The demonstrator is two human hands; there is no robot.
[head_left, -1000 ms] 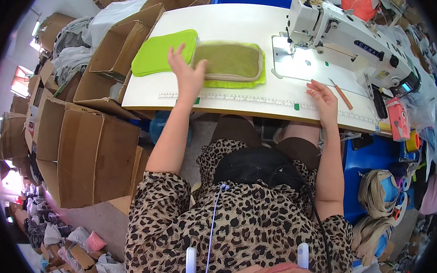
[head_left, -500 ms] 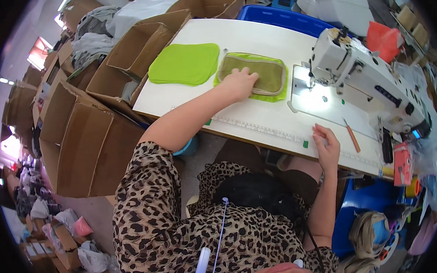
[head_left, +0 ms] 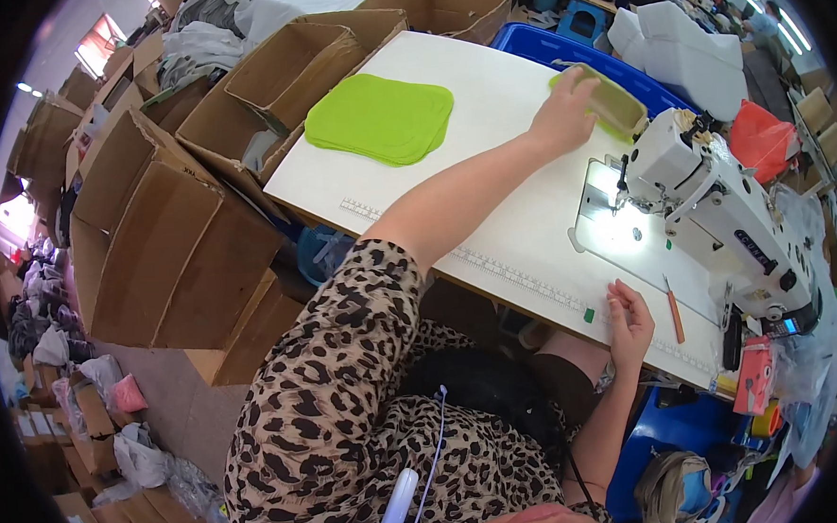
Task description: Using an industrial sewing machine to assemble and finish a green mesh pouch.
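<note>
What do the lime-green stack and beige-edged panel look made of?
Lime-green stack: likely matte fabric, from its flat colour and thin layered edges. Beige-edged panel: probably dull textile, judging by its glare-free border; perhaps mesh, but the weave is unclear.

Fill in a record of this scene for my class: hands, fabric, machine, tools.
left hand: on mesh piece, grip unclear
right hand: loosely curled, nothing visibly held, near edge of table
mesh piece: far edge, by blue tub
green stack: flat, left part
sewing machine: right, needle area lit
ruler strip: along near edge
orange-handled tool: beside sewing machine
</note>
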